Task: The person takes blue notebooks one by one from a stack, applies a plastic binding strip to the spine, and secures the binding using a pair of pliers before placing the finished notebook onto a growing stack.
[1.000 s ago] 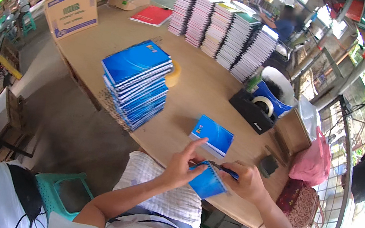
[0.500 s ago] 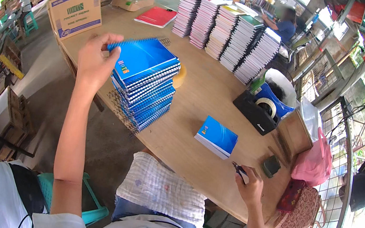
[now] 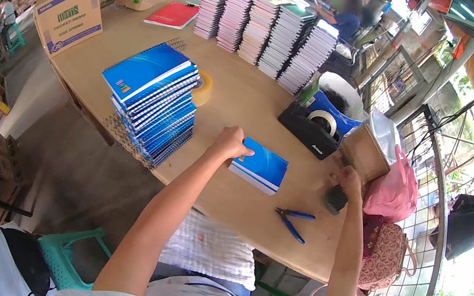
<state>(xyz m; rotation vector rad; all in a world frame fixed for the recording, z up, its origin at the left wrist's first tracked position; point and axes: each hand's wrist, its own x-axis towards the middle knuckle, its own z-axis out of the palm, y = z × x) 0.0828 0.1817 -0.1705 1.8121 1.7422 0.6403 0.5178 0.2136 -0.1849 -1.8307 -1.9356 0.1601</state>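
Observation:
At the table's middle, my left hand is closed on the left edge of a short stack of blue-covered notebooks, thumb lying on the top cover. My right hand is at the right side, fingers curled beside a small dark block and thin dark wire spirals; what its fingertips hold, if anything, is too small to make out. Wire cutters with blue handles lie on the table between me and the short stack. A tall, leaning stack of spiral-bound blue notebooks stands to the left.
On the table are a tape roll, a black tape dispenser, tall notebook piles, a red notebook and a cardboard box. A pink bag and patterned bag sit at the right edge. Another person sits beyond.
My left hand has left the tall stack and come right to the short stack. My right hand has let go of the wire cutters and moved farther away, beside the dark block.

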